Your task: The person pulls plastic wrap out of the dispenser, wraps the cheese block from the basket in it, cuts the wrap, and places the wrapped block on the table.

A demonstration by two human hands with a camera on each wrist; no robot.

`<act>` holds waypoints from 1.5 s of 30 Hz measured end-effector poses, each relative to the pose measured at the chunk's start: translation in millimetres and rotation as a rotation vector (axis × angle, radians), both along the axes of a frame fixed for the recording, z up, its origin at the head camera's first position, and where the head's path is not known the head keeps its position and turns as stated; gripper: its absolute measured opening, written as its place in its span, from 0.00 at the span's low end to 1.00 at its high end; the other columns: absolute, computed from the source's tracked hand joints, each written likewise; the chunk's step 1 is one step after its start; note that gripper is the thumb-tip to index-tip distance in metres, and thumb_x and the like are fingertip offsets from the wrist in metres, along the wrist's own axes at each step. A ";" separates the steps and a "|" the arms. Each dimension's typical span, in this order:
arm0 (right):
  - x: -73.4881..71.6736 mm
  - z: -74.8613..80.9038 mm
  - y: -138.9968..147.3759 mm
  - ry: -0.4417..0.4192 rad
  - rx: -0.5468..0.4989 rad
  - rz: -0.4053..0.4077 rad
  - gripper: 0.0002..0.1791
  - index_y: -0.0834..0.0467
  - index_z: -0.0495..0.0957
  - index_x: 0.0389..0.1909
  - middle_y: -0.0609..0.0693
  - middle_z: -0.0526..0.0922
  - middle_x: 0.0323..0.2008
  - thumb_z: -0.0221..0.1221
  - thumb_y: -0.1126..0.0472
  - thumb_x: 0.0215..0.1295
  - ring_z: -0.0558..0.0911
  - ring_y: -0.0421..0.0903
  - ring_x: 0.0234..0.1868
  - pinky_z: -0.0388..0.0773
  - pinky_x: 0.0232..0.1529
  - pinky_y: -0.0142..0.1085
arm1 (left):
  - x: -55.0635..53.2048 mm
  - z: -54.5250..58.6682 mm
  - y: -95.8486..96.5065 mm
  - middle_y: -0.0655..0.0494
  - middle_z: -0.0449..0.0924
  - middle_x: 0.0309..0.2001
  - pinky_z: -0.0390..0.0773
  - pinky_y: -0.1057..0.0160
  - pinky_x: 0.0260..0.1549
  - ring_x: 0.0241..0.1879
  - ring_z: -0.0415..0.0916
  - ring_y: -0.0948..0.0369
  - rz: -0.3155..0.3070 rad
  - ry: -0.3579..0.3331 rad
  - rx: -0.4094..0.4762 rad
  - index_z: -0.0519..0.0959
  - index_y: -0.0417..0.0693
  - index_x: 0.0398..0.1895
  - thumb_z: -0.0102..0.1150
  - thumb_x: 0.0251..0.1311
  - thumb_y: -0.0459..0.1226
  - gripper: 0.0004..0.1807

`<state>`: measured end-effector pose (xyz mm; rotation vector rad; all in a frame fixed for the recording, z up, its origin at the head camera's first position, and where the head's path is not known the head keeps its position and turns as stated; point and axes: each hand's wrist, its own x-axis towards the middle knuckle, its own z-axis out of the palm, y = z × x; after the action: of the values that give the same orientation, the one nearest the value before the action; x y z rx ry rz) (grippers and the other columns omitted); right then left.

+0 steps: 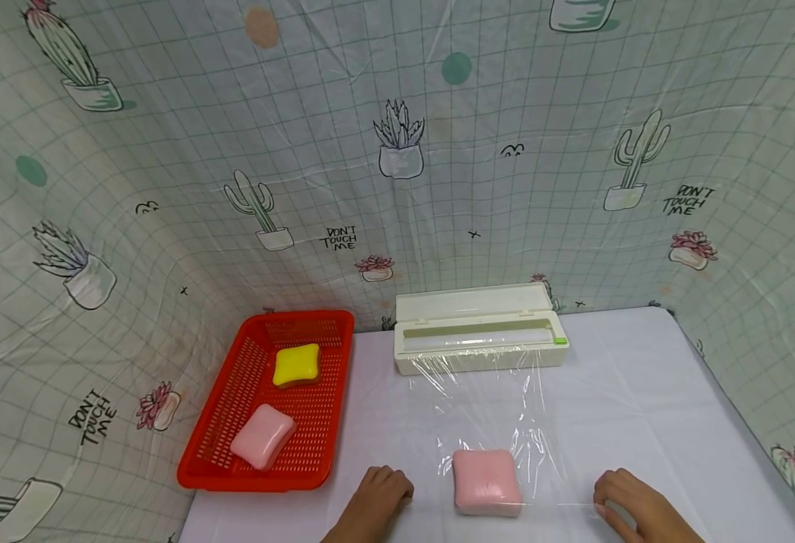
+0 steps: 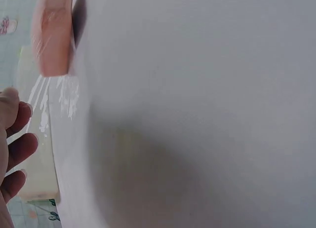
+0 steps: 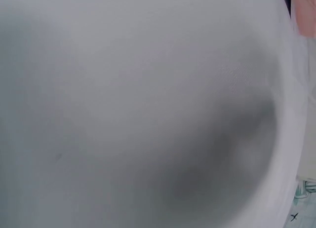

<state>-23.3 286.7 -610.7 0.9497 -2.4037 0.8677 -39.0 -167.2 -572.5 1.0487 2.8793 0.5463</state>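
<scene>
A clear sheet of cling film (image 1: 533, 452) stretches forward from an opened white dispenser box (image 1: 482, 360). Beneath or against its near part lies a pink, pillow-shaped block (image 1: 487, 483), perhaps a soap bar or sponge. My left hand (image 1: 380, 499) is left of the block, fingers bent, seeming to pinch the film's near left corner; thumb and fingertips (image 2: 22, 144) show in the left wrist view. On the other side, my right hand (image 1: 631, 504) pinches the near right corner between thumb and fingers. The right wrist view shows mostly blurred white, with the block (image 3: 303, 13) at its edge.
A red plastic basket (image 1: 333, 445) stands at the left, with a yellow block (image 1: 297, 364) and another pink block (image 1: 263, 436) inside. The film roll (image 1: 479, 337) lies in the box, its lid (image 1: 472, 302) raised. Patterned cloth walls (image 1: 506, 188) surround the white-covered table (image 1: 642, 400).
</scene>
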 end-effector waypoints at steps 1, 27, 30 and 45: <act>-0.7 1.0 -1.2 -0.018 0.008 -0.024 0.28 0.41 0.77 0.35 0.25 0.74 0.38 0.77 0.74 0.44 0.71 0.27 0.37 0.69 0.37 0.19 | -0.9 0.3 0.5 0.69 0.75 0.36 0.74 0.66 0.48 0.39 0.69 0.70 0.017 -0.010 0.006 0.78 0.56 0.41 0.68 0.68 0.34 0.08; -6.7 0.3 -22.9 -0.355 0.324 -0.253 0.15 0.43 0.78 0.26 0.31 0.71 0.32 0.76 0.61 0.54 0.67 0.28 0.32 0.75 0.32 0.33 | -7.4 -22.2 7.6 0.70 0.78 0.35 0.71 0.63 0.48 0.39 0.69 0.69 0.094 -0.027 -0.003 0.80 0.57 0.37 0.68 0.68 0.37 0.06; -8.3 7.6 -25.4 -0.481 0.362 -0.311 0.12 0.44 0.81 0.29 0.32 0.74 0.34 0.76 0.60 0.56 0.72 0.30 0.34 0.79 0.36 0.34 | -6.6 -22.2 7.2 0.69 0.78 0.35 0.72 0.63 0.47 0.38 0.70 0.68 0.099 0.014 0.001 0.81 0.57 0.37 0.68 0.67 0.35 0.06; -3.0 19.0 -53.4 -0.169 0.215 -0.242 0.18 0.46 0.83 0.35 0.33 0.75 0.35 0.80 0.62 0.45 0.73 0.30 0.34 0.77 0.33 0.30 | 1.6 -16.4 44.5 0.66 0.79 0.40 0.76 0.65 0.46 0.42 0.75 0.67 0.033 0.351 0.003 0.82 0.58 0.41 0.74 0.60 0.41 0.10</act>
<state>-26.4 233.3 -591.7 0.6592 -2.7289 0.6325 -37.4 -122.7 -588.9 1.2101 3.1992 0.4028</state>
